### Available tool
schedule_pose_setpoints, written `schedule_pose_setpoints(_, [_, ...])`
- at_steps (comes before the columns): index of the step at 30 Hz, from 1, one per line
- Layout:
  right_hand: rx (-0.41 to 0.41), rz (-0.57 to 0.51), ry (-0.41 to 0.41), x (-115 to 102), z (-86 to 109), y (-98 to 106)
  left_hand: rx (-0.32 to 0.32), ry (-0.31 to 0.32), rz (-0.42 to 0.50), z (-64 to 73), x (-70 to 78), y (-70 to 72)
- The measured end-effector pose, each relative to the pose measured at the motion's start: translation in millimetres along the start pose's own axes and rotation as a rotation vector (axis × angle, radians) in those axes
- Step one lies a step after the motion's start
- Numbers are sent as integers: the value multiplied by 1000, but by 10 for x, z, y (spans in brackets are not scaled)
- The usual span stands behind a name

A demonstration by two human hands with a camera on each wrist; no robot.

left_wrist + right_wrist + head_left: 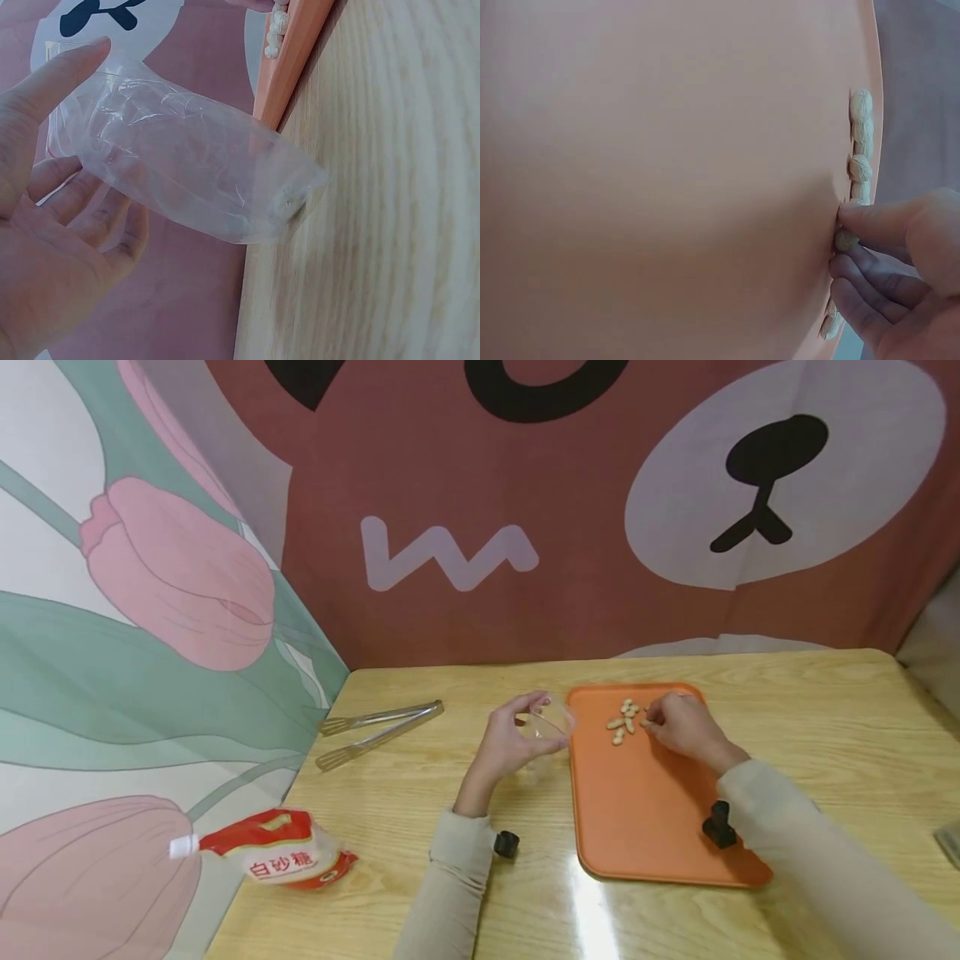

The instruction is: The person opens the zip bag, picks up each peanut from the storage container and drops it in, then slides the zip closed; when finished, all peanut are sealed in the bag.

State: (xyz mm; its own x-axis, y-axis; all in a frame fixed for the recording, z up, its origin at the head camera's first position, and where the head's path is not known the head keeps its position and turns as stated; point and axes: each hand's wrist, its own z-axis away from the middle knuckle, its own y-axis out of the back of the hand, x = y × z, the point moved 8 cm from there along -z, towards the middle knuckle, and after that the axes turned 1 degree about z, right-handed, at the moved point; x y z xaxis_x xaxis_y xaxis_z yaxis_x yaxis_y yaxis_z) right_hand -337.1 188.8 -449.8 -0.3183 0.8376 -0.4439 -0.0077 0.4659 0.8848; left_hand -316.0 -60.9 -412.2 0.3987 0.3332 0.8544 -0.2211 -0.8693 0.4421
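My left hand point(512, 739) holds a clear plastic bag point(180, 150) by its mouth, thumb on one side and fingers on the other, keeping the mouth spread. The bag hangs just left of an orange tray point(637, 810); a small pale lump point(289, 206) shows at its bottom. Over the tray's far right part, my right hand point(682, 724) pinches a peanut point(846, 240) between thumb and fingers, close to the tray surface. Several other unshelled peanuts point(628, 723) lie in a loose group on the tray, left of that hand.
Metal tongs point(382, 731) lie spread on the wooden table point(525, 893) at the far left. Nearer, a red and white bag of sugar point(277, 852) with a white cap lies on its side. A printed cloth point(450, 618) hangs behind the table.
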Motion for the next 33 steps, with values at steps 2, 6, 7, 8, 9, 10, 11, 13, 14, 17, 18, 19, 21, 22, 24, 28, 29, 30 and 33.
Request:
schedule_pose_setpoints(2, [3,4,-1,0,3,-4,0,1,0,1,0,-1])
schedule_pose_setpoints(6, [14,4,-1,1,0,6,5,8,-4,0,-1,5])
schedule_pose_setpoints(7, [14,3,-1,-1,-1,10,6,8,-6,1,2,7])
schedule_pose_setpoints(8, [13,1,-2,-2,-2,13,6,8,-7,0,4,8])
schedule_pose_setpoints(9, [10,-2,-4,-4,-1,16,7,8,-8,0,6,9])
schedule_pose_setpoints(10, [7,-4,-1,-10,-1,22,7,8,-8,0,8,8])
schedule_pose_setpoints(11, [4,-8,3,-21,-1,30,8,8,-10,0,10,9])
schedule_pose_setpoints(13, [1,-15,12,-52,-8,55,7,10,-11,2,10,7])
schedule_pose_setpoints(14, [2,-20,17,-78,-15,77,7,13,-11,0,8,6])
schedule_pose_setpoints(17, [14,-25,41,-216,-54,179,4,15,-9,0,11,1])
schedule_pose_setpoints(18, [19,-23,49,-280,-72,217,4,15,-10,0,13,2])
schedule_pose_setpoints(19, [24,-21,60,-357,-95,253,6,13,-12,2,11,7])
schedule_pose_setpoints(21, [24,-26,78,-528,-142,313,9,10,-19,7,12,18])
schedule_pose_setpoints(22, [20,-33,84,-615,-163,336,9,8,-19,9,11,22])
schedule_pose_setpoints(24, [20,-50,96,-800,-192,380,8,6,-19,8,6,25])
schedule_pose_setpoints(28, [32,-75,142,-1157,-207,454,-3,3,-8,1,-1,10])
schedule_pose_setpoints(29, [40,-76,161,-1237,-207,468,-5,2,-8,-2,-2,7])
schedule_pose_setpoints(30, [45,-74,181,-1308,-206,475,-8,0,-4,-4,0,4])
schedule_pose_setpoints(33, [47,-72,222,-1465,-211,466,-11,-2,-1,-4,-3,-1])
